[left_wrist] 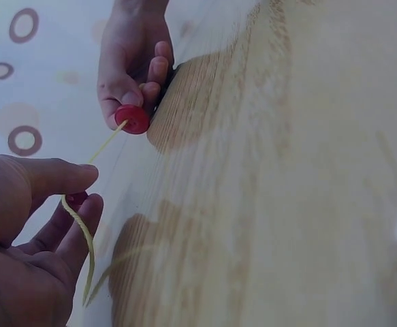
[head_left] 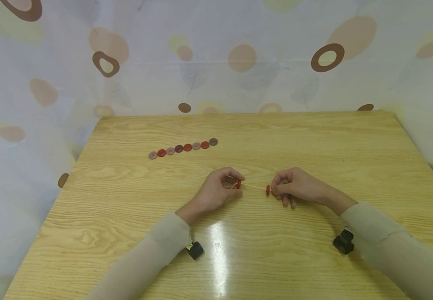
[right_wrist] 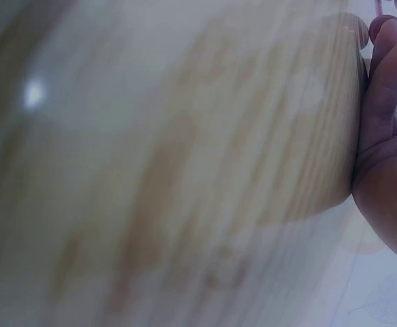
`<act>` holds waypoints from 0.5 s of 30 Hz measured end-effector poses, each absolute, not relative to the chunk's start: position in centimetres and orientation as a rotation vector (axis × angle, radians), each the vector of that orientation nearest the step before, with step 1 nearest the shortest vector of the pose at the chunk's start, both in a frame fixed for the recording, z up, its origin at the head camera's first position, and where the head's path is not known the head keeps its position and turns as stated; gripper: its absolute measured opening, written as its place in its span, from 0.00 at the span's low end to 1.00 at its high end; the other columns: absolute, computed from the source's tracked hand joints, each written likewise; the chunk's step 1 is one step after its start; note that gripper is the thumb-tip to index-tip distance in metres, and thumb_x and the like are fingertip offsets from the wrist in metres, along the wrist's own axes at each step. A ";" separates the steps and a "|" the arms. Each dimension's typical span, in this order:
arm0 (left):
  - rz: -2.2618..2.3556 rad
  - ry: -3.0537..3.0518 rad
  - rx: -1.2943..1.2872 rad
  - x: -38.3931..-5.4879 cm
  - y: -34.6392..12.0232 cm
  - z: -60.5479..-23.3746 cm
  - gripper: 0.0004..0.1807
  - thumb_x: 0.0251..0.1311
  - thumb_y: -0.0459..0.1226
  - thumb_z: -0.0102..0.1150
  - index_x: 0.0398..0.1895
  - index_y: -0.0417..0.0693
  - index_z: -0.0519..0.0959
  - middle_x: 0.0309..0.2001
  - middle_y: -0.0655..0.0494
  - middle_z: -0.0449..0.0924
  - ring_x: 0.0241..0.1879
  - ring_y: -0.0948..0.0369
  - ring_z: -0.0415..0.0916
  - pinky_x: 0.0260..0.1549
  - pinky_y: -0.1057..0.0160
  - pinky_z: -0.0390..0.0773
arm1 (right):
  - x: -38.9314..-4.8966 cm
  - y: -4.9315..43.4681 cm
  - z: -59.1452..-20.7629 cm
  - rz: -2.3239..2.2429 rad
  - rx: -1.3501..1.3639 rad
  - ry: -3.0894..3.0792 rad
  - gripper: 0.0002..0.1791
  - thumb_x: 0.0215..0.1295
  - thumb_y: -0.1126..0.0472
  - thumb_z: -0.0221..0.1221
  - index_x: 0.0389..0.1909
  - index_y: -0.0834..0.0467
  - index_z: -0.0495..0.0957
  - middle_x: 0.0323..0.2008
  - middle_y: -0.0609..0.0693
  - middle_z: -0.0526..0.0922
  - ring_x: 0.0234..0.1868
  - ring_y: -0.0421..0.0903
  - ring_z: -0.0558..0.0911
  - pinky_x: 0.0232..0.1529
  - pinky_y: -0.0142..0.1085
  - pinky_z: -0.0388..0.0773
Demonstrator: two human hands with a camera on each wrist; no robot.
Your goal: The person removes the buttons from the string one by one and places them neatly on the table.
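Observation:
My left hand (head_left: 216,189) pinches a red button (head_left: 239,183) between thumb and fingertips, above the table. A thin yellow string (head_left: 254,186) passes from this button across the gap to a second red button (head_left: 268,190). My right hand (head_left: 300,185) pinches the string just behind that second button, with its other fingers loosely bent. The left wrist view shows the second button (left_wrist: 132,119) face-on against the right thumb tip, and a loose length of string (left_wrist: 89,248) hanging below the left fingers. At the right wrist view's edge, the right hand (right_wrist: 392,102) is only partly seen.
Farther back on the wooden table (head_left: 314,141), several buttons (head_left: 179,148) lie in a slanted row, in red, dark red, pinkish and grey-brown. A patterned cloth (head_left: 216,83) hangs behind the table and along its sides.

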State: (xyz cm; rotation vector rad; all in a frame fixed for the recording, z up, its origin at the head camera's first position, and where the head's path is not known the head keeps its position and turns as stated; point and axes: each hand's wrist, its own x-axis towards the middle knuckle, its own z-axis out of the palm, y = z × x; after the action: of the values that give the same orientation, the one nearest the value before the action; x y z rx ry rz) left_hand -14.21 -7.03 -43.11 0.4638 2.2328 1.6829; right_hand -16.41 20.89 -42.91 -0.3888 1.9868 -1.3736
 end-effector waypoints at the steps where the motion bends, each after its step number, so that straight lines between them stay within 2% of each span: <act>1: 1.684 2.234 0.464 -14.2 -7.1 -43.1 0.16 0.58 0.23 0.66 0.50 0.36 0.80 0.50 0.46 0.81 0.48 0.57 0.79 0.48 0.64 0.81 | -16.4 20.9 -42.9 -1.372 -0.389 1.989 0.10 0.72 0.62 0.59 0.40 0.68 0.78 0.27 0.59 0.81 0.21 0.45 0.80 0.19 0.36 0.80; 15: 1.704 2.245 0.472 -14.2 -7.6 -42.9 0.15 0.58 0.22 0.66 0.49 0.36 0.79 0.49 0.44 0.81 0.49 0.55 0.80 0.49 0.62 0.81 | -16.5 21.0 -43.1 -1.374 -0.400 1.980 0.11 0.72 0.61 0.60 0.40 0.69 0.77 0.27 0.59 0.80 0.21 0.45 0.80 0.19 0.37 0.80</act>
State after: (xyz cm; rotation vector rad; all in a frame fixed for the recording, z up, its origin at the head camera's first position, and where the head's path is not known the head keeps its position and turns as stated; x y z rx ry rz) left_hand -14.23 -7.63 -42.91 0.4719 2.2455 1.7036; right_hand -16.46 21.00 -43.09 -0.4003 1.9795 -1.3743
